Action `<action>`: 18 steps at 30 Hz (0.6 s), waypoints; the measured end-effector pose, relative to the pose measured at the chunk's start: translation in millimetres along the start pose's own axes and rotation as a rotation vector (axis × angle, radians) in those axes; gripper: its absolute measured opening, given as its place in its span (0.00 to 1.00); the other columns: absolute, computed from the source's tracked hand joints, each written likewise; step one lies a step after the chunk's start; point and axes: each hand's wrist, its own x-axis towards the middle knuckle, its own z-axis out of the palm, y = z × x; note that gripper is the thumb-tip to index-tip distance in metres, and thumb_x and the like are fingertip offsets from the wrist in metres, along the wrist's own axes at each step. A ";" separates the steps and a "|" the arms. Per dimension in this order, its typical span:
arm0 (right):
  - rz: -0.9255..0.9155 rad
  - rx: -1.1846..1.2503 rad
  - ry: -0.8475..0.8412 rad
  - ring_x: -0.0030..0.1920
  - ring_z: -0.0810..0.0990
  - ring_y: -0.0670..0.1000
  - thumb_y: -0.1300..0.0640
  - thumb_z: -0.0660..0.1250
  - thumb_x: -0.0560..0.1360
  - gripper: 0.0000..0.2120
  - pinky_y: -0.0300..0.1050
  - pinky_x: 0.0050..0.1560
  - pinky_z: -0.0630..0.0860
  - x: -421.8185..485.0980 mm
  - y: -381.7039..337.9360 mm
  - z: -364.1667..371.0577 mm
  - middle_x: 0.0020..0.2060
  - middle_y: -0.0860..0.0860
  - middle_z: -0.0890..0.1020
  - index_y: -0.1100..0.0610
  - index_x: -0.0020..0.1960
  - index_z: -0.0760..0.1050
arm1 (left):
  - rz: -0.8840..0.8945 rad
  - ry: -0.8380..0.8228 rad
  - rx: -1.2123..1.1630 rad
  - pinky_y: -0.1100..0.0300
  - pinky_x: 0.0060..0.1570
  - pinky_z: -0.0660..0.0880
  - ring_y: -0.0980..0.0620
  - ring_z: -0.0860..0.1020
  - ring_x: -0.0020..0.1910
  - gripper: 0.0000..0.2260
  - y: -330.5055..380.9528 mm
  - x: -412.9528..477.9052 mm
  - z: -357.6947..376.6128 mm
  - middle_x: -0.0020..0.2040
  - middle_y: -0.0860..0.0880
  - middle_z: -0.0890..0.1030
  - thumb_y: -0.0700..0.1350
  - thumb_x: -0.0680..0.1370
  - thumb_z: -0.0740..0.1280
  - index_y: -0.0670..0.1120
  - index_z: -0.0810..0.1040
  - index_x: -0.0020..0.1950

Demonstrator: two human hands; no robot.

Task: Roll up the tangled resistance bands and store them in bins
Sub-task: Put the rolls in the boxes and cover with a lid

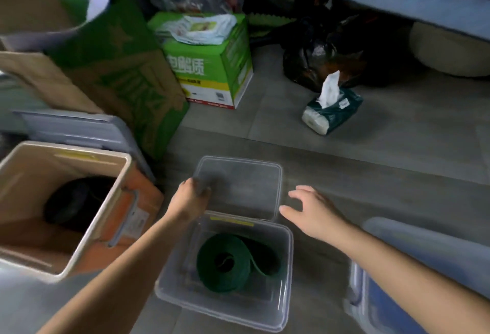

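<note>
Head view: green band (233,262) coiled, lying inside clear bin (289,267).
Progress: I'd call this one stored; lid (238,188) not on yet, sitting at the bin's far rim.
Left hand (192,197): fingers curled on the lid's left corner.
Right hand (310,209): fingers spread, empty, just beside the lid's right edge.

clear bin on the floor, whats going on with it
A person is working over the clear bin, where a green resistance band lies rolled up inside. The left hand grips the left edge of the clear lid, which sits just beyond the bin's far rim. The right hand reaches open toward its right edge. A beige bin to the left holds a dark coil.
</note>
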 end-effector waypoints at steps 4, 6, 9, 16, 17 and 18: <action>0.274 0.115 -0.131 0.67 0.70 0.56 0.48 0.64 0.76 0.28 0.45 0.64 0.67 34.5 -0.3 19.6 0.68 0.57 0.70 0.61 0.71 0.64 | -0.104 -0.085 -0.110 0.55 0.44 0.72 0.42 0.78 0.50 0.11 -33.6 42.6 11.2 0.46 0.42 0.78 0.44 0.78 0.64 0.38 0.77 0.54; 0.364 0.175 -0.134 0.67 0.69 0.56 0.49 0.63 0.77 0.29 0.45 0.65 0.66 46.4 5.4 30.4 0.69 0.58 0.69 0.61 0.72 0.61 | -0.184 -0.127 -0.152 0.51 0.50 0.74 0.37 0.78 0.55 0.17 -43.9 59.1 24.8 0.53 0.37 0.79 0.45 0.79 0.64 0.34 0.74 0.60; 0.467 0.313 -0.103 0.66 0.69 0.57 0.52 0.63 0.77 0.31 0.50 0.67 0.66 60.4 11.3 44.4 0.69 0.58 0.67 0.61 0.74 0.56 | -0.305 -0.151 -0.141 0.51 0.57 0.69 0.35 0.72 0.62 0.25 -52.8 72.6 41.6 0.64 0.32 0.72 0.48 0.80 0.61 0.30 0.63 0.69; 0.455 0.474 -0.061 0.61 0.75 0.58 0.59 0.65 0.76 0.25 0.45 0.58 0.70 63.3 -15.2 66.5 0.62 0.59 0.75 0.59 0.71 0.64 | -0.192 -0.106 -0.388 0.62 0.40 0.73 0.47 0.77 0.42 0.14 -40.6 76.7 36.0 0.47 0.44 0.78 0.42 0.78 0.65 0.37 0.74 0.61; 0.441 0.444 -0.048 0.61 0.75 0.58 0.57 0.65 0.76 0.25 0.45 0.60 0.70 64.7 -17.9 67.1 0.62 0.58 0.75 0.59 0.71 0.64 | -0.163 -0.060 -0.364 0.60 0.43 0.74 0.47 0.77 0.45 0.14 -40.9 78.6 33.3 0.49 0.44 0.78 0.45 0.77 0.66 0.39 0.76 0.59; 0.434 0.409 -0.043 0.63 0.73 0.57 0.56 0.65 0.76 0.25 0.46 0.63 0.68 65.1 -19.0 67.2 0.64 0.58 0.73 0.58 0.71 0.64 | -0.142 -0.008 -0.314 0.57 0.49 0.75 0.44 0.78 0.49 0.16 -45.6 82.7 31.9 0.52 0.42 0.79 0.49 0.75 0.66 0.41 0.77 0.58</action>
